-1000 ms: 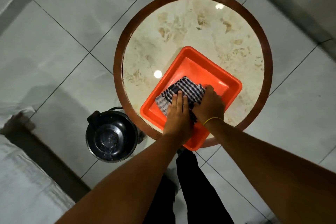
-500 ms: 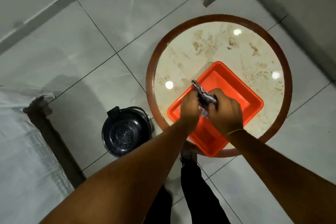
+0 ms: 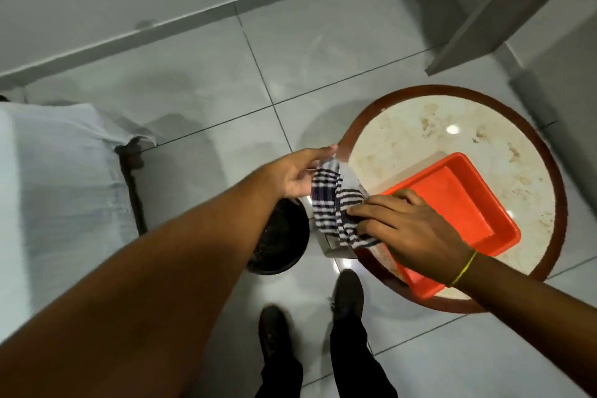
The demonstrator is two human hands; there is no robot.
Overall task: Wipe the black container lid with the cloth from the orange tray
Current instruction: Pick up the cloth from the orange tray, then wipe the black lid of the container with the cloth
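Observation:
A dark-and-white striped cloth hangs in the air between my two hands, over the left rim of the round table. My left hand holds its upper left edge. My right hand pinches its lower right part, above the near corner of the orange tray, which lies empty on the table. The black container with its lid stands on the floor left of the table, largely hidden under my left forearm.
The round marble table has a brown wooden rim. A white-covered bed fills the left side. My own shoes and dark trousers stand on the tiled floor. A wall runs along the back, and a grey cabinet stands at the upper right.
Both hands have lifted the cloth out of the orange tray and carried it left past the table's edge, spreading it open. The view has swung left.

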